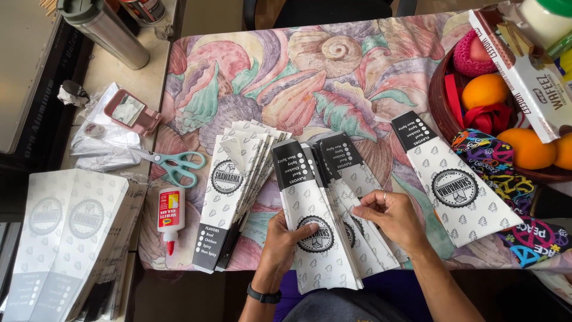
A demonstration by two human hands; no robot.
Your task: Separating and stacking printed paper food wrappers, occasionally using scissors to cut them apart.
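My left hand grips a fanned bundle of flat white paper sleeves with black ends and a round black stamp, thumb pressed on the top sheet. My right hand, with a ring on one finger, pinches the right edge of the same bundle. A second stack of the same sleeves lies just left of my left hand. One single sleeve lies flat to the right of my right hand. All rest on a table with a shell-patterned cloth.
Scissors with teal handles and a white glue bottle lie left of the stacks. More sleeves are piled at far left. A bowl of oranges, a flat box and a steel flask stand at the back.
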